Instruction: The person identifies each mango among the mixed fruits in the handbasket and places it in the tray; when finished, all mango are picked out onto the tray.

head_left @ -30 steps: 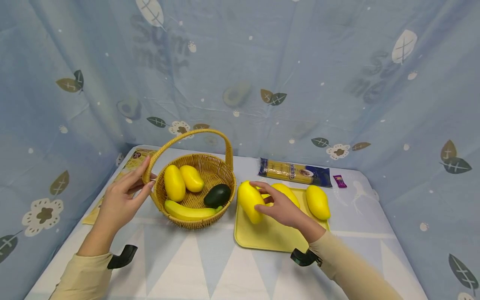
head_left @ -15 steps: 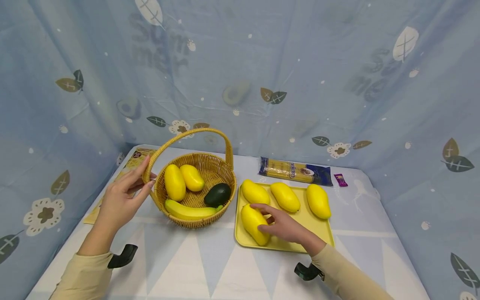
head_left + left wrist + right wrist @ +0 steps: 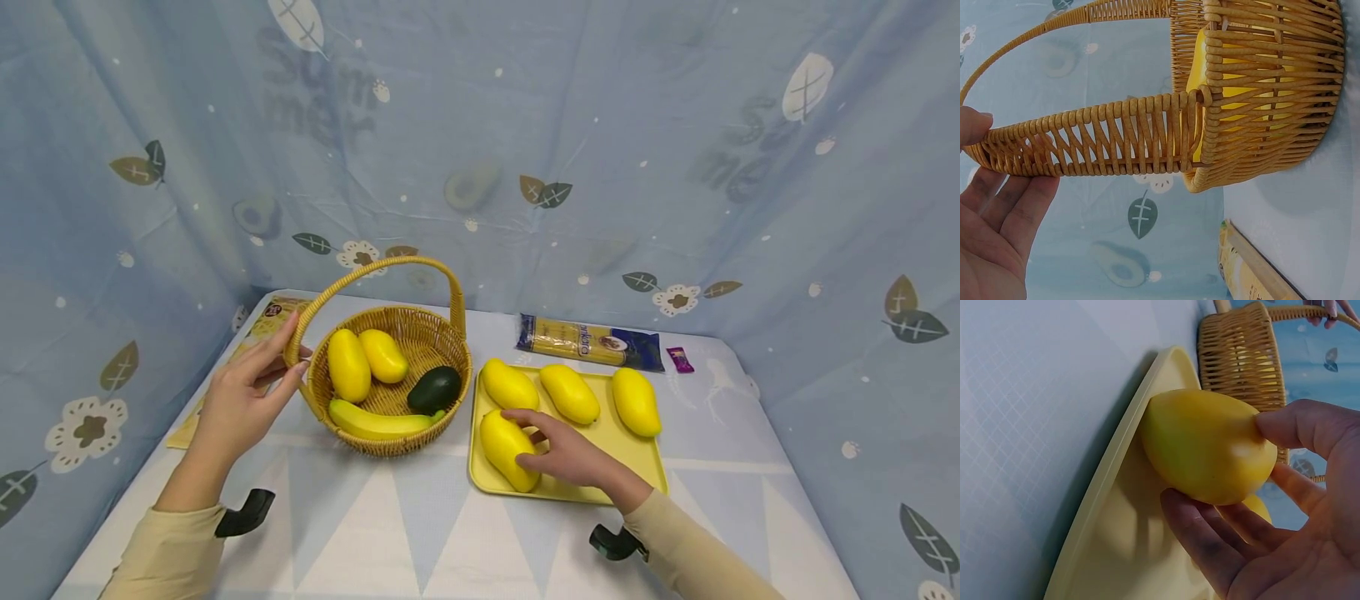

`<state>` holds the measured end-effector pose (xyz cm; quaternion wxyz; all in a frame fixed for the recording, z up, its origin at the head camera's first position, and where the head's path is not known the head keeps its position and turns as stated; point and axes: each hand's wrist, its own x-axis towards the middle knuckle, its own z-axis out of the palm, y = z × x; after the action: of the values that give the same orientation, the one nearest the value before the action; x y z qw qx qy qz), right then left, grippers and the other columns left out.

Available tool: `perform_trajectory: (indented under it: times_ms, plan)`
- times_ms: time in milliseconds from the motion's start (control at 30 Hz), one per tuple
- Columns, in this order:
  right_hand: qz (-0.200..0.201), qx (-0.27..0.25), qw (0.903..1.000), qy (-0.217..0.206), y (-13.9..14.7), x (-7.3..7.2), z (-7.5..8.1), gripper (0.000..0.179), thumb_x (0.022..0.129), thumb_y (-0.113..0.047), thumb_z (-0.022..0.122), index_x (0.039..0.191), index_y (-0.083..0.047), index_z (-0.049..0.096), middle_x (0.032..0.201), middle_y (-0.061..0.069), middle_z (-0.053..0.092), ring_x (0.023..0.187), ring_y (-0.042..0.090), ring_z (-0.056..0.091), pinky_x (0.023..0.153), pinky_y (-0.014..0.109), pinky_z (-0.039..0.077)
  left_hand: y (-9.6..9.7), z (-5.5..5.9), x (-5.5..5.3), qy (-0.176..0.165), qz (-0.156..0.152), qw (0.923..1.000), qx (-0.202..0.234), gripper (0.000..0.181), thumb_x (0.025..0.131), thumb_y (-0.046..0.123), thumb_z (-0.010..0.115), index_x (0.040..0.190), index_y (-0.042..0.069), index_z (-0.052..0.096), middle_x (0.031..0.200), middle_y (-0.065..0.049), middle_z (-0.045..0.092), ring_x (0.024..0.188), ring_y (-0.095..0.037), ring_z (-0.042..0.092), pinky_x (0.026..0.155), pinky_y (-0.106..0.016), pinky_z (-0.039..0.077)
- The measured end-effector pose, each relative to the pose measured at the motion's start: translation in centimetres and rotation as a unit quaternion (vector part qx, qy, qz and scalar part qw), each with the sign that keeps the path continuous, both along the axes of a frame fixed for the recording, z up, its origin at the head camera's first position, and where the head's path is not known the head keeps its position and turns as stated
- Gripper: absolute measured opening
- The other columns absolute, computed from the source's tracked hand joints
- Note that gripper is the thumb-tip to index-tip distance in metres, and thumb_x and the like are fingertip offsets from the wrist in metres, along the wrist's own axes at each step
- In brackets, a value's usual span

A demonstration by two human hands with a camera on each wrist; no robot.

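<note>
Pinched between thumb and fingers of the right hand (image 3: 564,452), a mango (image 3: 504,448) is held at the near left corner of a yellow tray (image 3: 632,460). It is plump, smooth and bright yellow, tinged faintly green in the right wrist view, and is set aslant. Just beyond that grip, two more mangoes (image 3: 570,394) are laid on the tray, and another mango (image 3: 636,403) is placed farther to the right.

To the left of the mango grip, a woven basket (image 3: 393,447) is gripped at the foot of its handle by the left hand (image 3: 243,404). Inside it, a banana (image 3: 381,422), a dark green avocado (image 3: 436,390) and two yellow fruits (image 3: 349,367) are held. Under both grips, a white tabletop (image 3: 450,542) is patterned with pale blue triangles. Behind the left hand, a yellow packet (image 3: 276,317) is partly hidden. Past the tray, a pack of pasta (image 3: 588,342) and a small purple sweet (image 3: 680,361) are laid. Farthest off, all is backed by a blue curtain (image 3: 480,125), printed with leaves and flowers.
</note>
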<state>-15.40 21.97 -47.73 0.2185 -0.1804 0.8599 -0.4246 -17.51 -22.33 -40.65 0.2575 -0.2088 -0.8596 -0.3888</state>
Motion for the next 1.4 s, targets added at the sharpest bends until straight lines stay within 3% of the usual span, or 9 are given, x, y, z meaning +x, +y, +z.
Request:
perform_trajectory:
  times_ms: [300, 633, 1033, 1400]
  plan:
    - [0.001, 0.009, 0.9999, 0.005, 0.39, -0.05, -0.44, 0.062, 0.099, -0.025, 0.068, 0.156, -0.019, 0.043, 0.155, 0.008, 0.046, 0.125, 0.033, 0.054, 0.101, 0.049, 0.052, -0.01, -0.07, -0.02, 0.002, -0.001, 1.0000, -0.001, 0.083, 0.086, -0.013, 0.074, 0.156, 0.020, 0.044, 0.110, -0.011, 0.073, 0.104, 0.015, 0.054, 0.089, -0.003, 0.044]
    - [-0.019, 0.013, 0.9994, 0.026, 0.65, 0.11, -0.44, 0.060, 0.099, -0.029, 0.068, 0.154, -0.017, 0.046, 0.154, 0.005, 0.047, 0.126, 0.031, 0.055, 0.100, 0.048, 0.054, -0.08, -0.11, 0.02, 0.000, -0.001, 1.0000, 0.003, 0.084, 0.085, -0.014, 0.073, 0.156, 0.021, 0.044, 0.110, -0.010, 0.072, 0.103, 0.015, 0.054, 0.089, -0.003, 0.045]
    - [-0.007, -0.008, 0.9999, 0.013, 0.31, 0.59, -0.47, 0.061, 0.098, -0.027, 0.071, 0.153, -0.019, 0.048, 0.153, 0.002, 0.049, 0.121, 0.025, 0.057, 0.097, 0.036, 0.056, 0.02, -0.13, 0.03, -0.003, 0.001, 1.0000, 0.004, 0.084, 0.086, -0.013, 0.073, 0.156, 0.022, 0.044, 0.110, -0.010, 0.072, 0.103, 0.015, 0.054, 0.089, -0.002, 0.044]
    - [-0.037, 0.020, 0.9984, 0.038, 0.52, 0.60, 0.36, 0.053, 0.099, -0.029, 0.069, 0.149, -0.018, 0.053, 0.148, 0.005, 0.054, 0.121, 0.027, 0.058, 0.099, 0.047, 0.055, 0.00, -0.15, 0.00, -0.004, 0.004, 1.0000, 0.000, 0.083, 0.086, -0.012, 0.074, 0.156, 0.022, 0.044, 0.109, -0.011, 0.072, 0.103, 0.016, 0.053, 0.089, -0.002, 0.044]
